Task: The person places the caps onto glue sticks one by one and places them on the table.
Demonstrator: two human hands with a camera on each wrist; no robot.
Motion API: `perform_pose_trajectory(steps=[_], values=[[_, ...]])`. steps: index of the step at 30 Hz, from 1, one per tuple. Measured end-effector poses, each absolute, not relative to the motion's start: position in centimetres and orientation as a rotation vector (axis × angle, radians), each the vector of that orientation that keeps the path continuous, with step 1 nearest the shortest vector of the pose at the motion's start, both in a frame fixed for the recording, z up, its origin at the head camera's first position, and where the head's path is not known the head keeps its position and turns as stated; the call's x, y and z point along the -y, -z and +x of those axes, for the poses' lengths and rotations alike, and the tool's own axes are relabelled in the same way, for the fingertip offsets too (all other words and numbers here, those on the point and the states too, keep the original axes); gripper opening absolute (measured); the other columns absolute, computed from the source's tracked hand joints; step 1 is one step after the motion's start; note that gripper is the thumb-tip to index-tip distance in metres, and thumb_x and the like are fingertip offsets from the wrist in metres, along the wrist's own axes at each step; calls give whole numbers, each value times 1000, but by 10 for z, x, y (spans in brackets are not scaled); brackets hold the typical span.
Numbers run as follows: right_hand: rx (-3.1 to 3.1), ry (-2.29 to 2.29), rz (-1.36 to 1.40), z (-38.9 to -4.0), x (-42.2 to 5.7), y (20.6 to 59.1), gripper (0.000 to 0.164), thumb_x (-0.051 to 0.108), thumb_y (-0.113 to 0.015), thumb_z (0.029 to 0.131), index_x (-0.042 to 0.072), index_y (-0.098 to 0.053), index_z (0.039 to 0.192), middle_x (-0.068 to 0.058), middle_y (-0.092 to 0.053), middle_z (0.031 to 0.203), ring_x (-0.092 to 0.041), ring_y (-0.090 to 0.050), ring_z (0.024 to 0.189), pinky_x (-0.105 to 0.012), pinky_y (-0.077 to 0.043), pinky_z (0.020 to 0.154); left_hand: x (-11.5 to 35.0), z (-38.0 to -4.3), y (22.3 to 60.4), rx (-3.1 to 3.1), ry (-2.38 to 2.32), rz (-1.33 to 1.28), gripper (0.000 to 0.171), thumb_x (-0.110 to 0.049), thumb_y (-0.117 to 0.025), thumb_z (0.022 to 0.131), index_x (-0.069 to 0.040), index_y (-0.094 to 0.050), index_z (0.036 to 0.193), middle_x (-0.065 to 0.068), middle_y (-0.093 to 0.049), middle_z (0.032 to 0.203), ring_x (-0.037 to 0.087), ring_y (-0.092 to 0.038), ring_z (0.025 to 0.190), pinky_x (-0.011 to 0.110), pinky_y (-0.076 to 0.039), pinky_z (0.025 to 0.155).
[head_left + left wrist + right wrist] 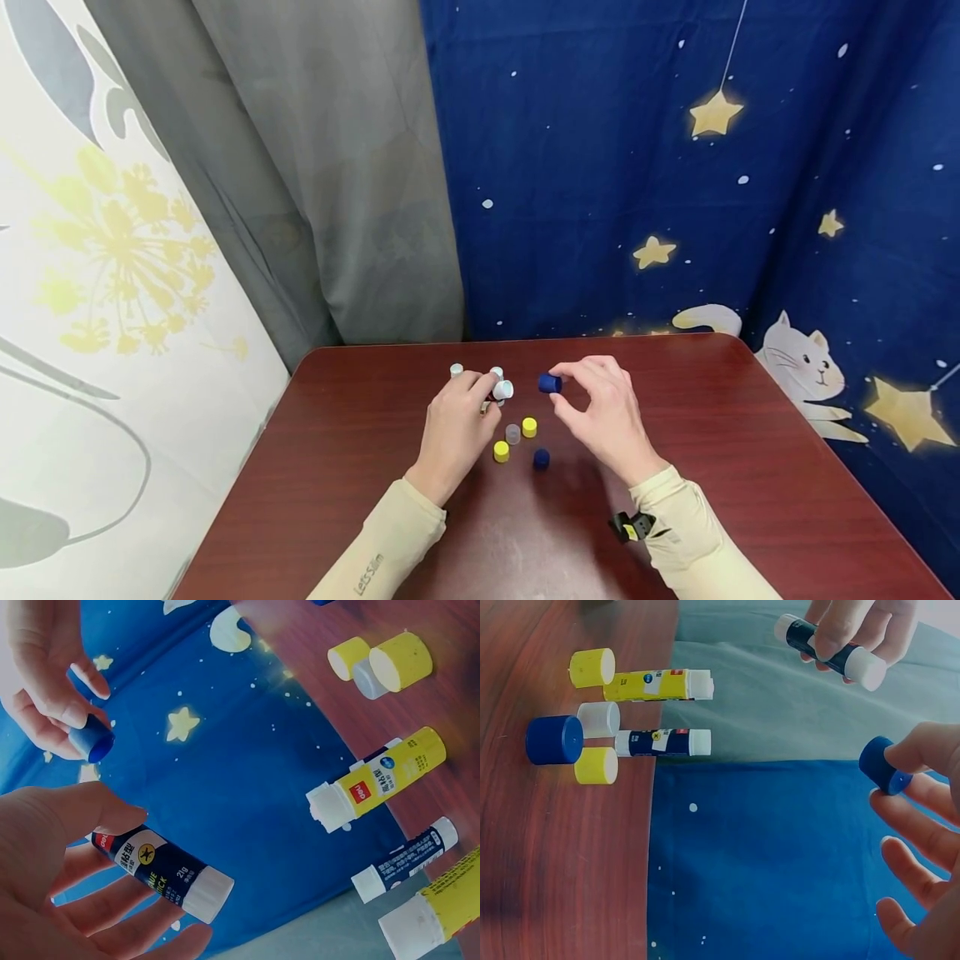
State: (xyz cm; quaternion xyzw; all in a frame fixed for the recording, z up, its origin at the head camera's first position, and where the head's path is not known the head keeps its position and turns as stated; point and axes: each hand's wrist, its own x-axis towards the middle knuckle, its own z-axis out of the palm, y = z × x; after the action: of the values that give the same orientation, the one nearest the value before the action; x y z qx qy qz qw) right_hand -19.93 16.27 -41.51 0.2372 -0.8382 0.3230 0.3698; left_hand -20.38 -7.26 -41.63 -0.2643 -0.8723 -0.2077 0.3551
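Observation:
My left hand point(456, 427) grips a navy glue stick point(169, 874) between thumb and fingers, its white end tilted outward. Opposite it, my right hand point(606, 408) pinches a blue cap point(877, 761) by thumb and fingertips; the cap is apart from the stick. On the table, a yellow glue stick point(649, 685) and another navy glue stick point(667, 742) stand upright, both uncapped with white tops. A second yellow glue stick point(435, 907) shows in the left wrist view. In the head view my left hand partly hides this group.
Nearer the front of the brown table point(337, 517) lie two yellow caps point(529, 427), a clear cap point(513, 434) and another blue cap point(541, 459). Behind the table's far edge hang a grey curtain point(360, 167) and a blue starry curtain point(570, 167).

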Motion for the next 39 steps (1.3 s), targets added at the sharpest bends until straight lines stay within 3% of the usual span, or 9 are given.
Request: perform_pose_trajectory(steps=[16,25,35,39], values=[[2210,-801,702,-195,-163,417,29,20,-79,83,20,-73,111,9,-69,103,-13,-55,102,-38,-41,81,70,-197,416,2282,461,-714,32,-8,-71,85,-12,-73,117,2,-63,98,16,-60,85,31,-58,66],[2188,-813,766,-194,-164,416,30,20,-79,83,19,-72,112,11,-69,106,-12,-55,102,-35,-43,88,68,-196,418,2242,420,-728,29,-7,-69,84,-13,-73,112,2,-61,96,16,-59,85,30,-57,61],[2166,-842,804,-193,-164,417,31,18,-80,82,19,-73,113,12,-69,107,-12,-54,103,-32,-42,89,63,-192,418,2231,457,-736,28,-6,-71,84,-14,-73,110,2,-62,97,17,-59,88,31,-57,64],[2165,-858,814,-193,-165,417,31,18,-80,83,20,-73,113,13,-69,107,-11,-54,103,-31,-43,89,61,-192,418,2224,431,-734,27,-7,-70,83,-14,-73,109,2,-62,96,18,-59,88,36,-56,73]])
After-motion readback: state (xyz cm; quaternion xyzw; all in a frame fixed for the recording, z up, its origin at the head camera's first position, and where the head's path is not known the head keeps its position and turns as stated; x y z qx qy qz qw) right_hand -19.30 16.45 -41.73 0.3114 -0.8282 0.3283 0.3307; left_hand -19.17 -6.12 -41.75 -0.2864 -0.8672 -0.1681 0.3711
